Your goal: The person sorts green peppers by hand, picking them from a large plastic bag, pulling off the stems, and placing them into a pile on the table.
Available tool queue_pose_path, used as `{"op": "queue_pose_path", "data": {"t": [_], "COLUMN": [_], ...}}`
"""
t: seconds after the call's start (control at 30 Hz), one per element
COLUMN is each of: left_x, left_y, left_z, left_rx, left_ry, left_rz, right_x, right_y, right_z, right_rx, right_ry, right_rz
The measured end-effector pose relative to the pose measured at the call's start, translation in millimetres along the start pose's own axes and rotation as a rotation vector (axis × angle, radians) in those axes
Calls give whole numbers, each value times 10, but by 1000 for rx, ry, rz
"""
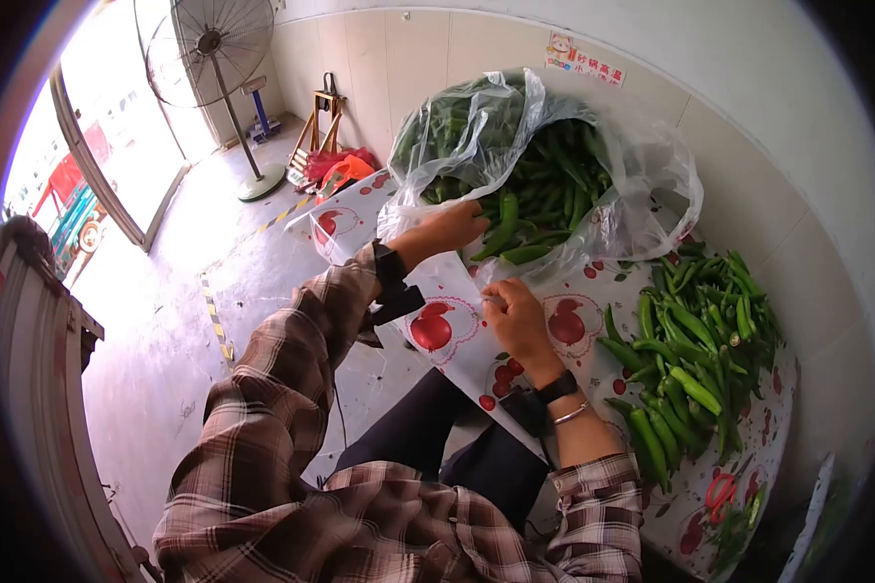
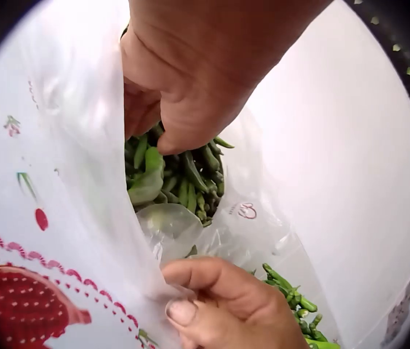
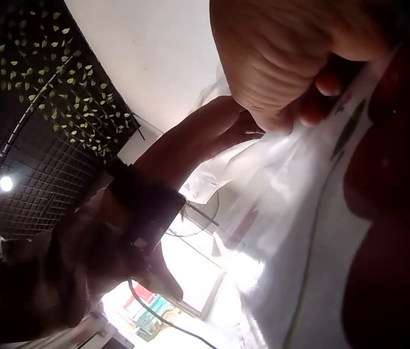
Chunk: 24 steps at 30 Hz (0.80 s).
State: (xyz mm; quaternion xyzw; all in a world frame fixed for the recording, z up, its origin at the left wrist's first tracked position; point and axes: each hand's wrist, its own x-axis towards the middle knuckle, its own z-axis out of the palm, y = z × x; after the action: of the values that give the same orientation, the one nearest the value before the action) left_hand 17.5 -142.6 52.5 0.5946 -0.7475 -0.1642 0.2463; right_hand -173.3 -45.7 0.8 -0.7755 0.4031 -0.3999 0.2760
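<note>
A clear plastic bag full of green chili peppers lies on the table, its mouth towards me. My left hand reaches into that mouth. In the left wrist view the left hand has its thumb pointing down over the peppers, other fingers partly hidden behind the film; I cannot tell what they hold. Nearer my body, my right hand pinches the bag's lower edge between thumb and forefinger. The left wrist view shows this right hand close below the opening.
A big pile of loose green peppers spreads over the table's right side. Red-handled scissors lie near its front right corner. The patterned tablecloth hangs over my lap. A standing fan and a wooden folding frame stand beyond.
</note>
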Motion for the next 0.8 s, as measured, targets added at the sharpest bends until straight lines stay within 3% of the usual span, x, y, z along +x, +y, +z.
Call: {"op": "queue_pose_path", "data": {"t": [0.13, 0.2, 0.4, 0.43, 0.53, 0.6, 0.67, 0.73, 0.8], "left_x": [178, 266, 315, 343, 306, 211, 190, 90, -91], "left_y": [273, 258, 324, 246, 163, 156, -12, -118, -216], "left_z": [188, 314, 333, 323, 50, -240, -387, -498, -483], "left_rx": [111, 76, 2, -28, -75, -175, -227, -178, 237], "left_ry": [-59, -33, -62, 11, 103, 38, -4, -109, -183], "left_rz": [-151, -89, -129, -100, -37, -79, 21, -29, 227], "right_x": [-8, -8, -16, -19, -23, -23, -23, -25, -20], "right_y": [6, -20, 57, 48, 2, 7, -4, 2, 17], "right_z": [9, 3, 52, 44, 28, 33, 26, 25, 36], "right_rx": [7, 17, 11, 17, 46, 59, 72, 80, 110], "right_ry": [23, 21, 65, 67, 23, 31, 21, 11, 17], "right_rz": [-4, -1, -49, -45, 35, 34, 45, 52, 36]}}
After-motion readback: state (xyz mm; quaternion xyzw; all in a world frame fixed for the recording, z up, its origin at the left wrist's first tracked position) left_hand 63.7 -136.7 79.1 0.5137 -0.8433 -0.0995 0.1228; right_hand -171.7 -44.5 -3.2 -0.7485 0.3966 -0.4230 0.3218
